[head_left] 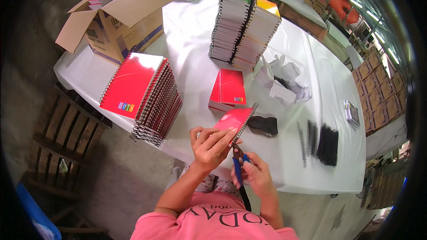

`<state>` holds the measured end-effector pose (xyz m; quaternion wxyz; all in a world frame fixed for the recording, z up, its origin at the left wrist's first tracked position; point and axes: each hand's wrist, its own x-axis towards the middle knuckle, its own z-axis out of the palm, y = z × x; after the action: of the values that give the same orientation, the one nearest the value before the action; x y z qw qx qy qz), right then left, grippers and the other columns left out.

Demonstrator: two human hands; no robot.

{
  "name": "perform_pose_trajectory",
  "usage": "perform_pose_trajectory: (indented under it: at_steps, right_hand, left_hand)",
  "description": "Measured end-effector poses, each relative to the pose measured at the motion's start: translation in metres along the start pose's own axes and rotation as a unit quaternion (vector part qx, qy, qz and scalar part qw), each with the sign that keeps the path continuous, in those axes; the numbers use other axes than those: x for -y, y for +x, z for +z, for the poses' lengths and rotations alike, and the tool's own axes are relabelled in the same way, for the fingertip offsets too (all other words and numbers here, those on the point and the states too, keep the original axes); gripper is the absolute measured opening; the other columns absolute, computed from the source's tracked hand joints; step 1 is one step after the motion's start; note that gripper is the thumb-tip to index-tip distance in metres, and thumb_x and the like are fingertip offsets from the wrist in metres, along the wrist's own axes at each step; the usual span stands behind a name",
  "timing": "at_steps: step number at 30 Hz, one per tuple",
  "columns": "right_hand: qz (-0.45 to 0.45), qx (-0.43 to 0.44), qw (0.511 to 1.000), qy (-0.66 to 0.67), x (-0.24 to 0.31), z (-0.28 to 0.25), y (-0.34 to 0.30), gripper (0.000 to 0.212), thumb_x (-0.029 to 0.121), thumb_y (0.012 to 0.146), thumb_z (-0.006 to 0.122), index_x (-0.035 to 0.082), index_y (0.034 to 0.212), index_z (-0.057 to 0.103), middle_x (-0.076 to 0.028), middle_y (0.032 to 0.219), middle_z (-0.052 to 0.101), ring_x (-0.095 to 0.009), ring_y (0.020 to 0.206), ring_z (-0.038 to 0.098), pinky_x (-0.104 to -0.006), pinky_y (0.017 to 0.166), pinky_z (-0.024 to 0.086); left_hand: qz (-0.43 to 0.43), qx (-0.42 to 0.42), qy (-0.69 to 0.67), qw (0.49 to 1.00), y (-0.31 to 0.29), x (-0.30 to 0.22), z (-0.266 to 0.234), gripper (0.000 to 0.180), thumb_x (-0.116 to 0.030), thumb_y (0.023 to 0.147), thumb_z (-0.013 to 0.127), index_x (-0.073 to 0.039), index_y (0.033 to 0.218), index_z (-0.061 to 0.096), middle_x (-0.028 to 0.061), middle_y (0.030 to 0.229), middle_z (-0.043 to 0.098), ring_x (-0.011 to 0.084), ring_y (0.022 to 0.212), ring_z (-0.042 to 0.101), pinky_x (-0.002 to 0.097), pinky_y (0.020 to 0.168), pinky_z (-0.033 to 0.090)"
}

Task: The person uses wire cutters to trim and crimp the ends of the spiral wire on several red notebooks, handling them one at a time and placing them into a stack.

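My left hand (210, 147) grips a red-covered notebook (234, 118), held tilted above the near edge of the table. A dark spiral coil (247, 122) runs along the notebook's right edge. In my right hand (258, 173) are blue-handled cutting pliers (238, 164), their jaws up at the lower end of that coil. Whether the jaws are closed on the wire is too small to tell. Just beyond the notebook lies a small pile of red notebooks (227, 88). A black cloth-like item (263, 125) rests to the right of my hands.
A tall stack of spiral-bound red notebooks (133, 82) stands at left, near an open cardboard box (126, 29). Farther back rises a strapped stack of books (243, 29). Crumpled paper (287, 82) and loose black coils (328, 144) lie on the right. A wooden slatted chair (66, 138) is at left.
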<state>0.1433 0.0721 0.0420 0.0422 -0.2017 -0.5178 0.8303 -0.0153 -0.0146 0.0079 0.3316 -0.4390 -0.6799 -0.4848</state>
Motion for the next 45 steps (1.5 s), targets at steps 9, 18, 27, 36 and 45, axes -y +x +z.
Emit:
perform_pose_trajectory:
  at_steps: [9, 18, 27, 36, 45]
  right_hand:
    - [-0.133, -0.118, 0.936, -0.303, -0.016, -0.031, -0.007, 0.050, 0.035, 0.093, 0.052, 0.008, 0.134, 0.045, -0.011, 0.114, 0.052, -0.020, 0.108, 0.049, -0.0314, 0.097, 0.034]
    - [-0.179, -0.313, 0.672, -0.646, -0.031, -0.079, -0.006, 0.062, 0.045, 0.089, 0.056, 0.013, 0.139, 0.039, -0.015, 0.127, 0.044, -0.030, 0.126, 0.037, -0.0467, 0.105, 0.027]
    - [-0.370, 0.004, 0.926, 0.076, 0.058, 0.052, 0.071, 0.042, 0.003, 0.083, 0.066, 0.004, 0.123, 0.051, -0.007, 0.105, 0.060, -0.010, 0.084, 0.056, -0.0237, 0.067, 0.043]
    - [-0.286, 0.137, 0.934, 0.166, 0.146, 0.149, 0.181, 0.035, 0.007, 0.093, 0.053, 0.005, 0.128, 0.049, -0.007, 0.111, 0.061, -0.014, 0.098, 0.059, -0.0269, 0.083, 0.046]
    - [-0.470, 0.362, 0.696, -0.405, 0.176, 0.223, 0.209, 0.042, 0.009, 0.081, 0.053, 0.011, 0.122, 0.054, -0.015, 0.107, 0.062, -0.018, 0.092, 0.061, -0.0348, 0.087, 0.041]
  left_hand:
    - [-0.168, -0.026, -0.129, 0.977, 0.006, 0.001, -0.001, 0.030, -0.013, 0.069, 0.081, -0.008, 0.096, 0.071, -0.0033, 0.077, 0.065, 0.0083, 0.065, 0.055, 0.0252, 0.060, 0.040]
    - [-0.428, -0.116, -0.456, 0.771, 0.022, -0.014, -0.013, 0.041, -0.005, 0.075, 0.077, -0.001, 0.111, 0.060, -0.0004, 0.094, 0.061, 0.0025, 0.068, 0.054, 0.0176, 0.059, 0.046]
    - [-0.095, -0.121, -0.305, 0.940, 0.056, -0.024, -0.108, 0.053, -0.010, 0.072, 0.081, 0.000, 0.115, 0.052, 0.0162, 0.106, 0.061, 0.0238, 0.095, 0.061, 0.0334, 0.081, 0.049]
    - [-0.287, -0.179, -0.100, 0.936, 0.071, 0.081, -0.153, 0.054, -0.040, 0.097, 0.045, 0.001, 0.131, 0.046, 0.0146, 0.128, 0.052, 0.0203, 0.116, 0.049, 0.0312, 0.099, 0.035]
    - [-0.304, -0.133, -0.245, 0.911, 0.065, 0.103, -0.140, 0.055, -0.043, 0.098, 0.041, 0.002, 0.130, 0.047, 0.0124, 0.125, 0.054, 0.0176, 0.117, 0.049, 0.0308, 0.103, 0.033]
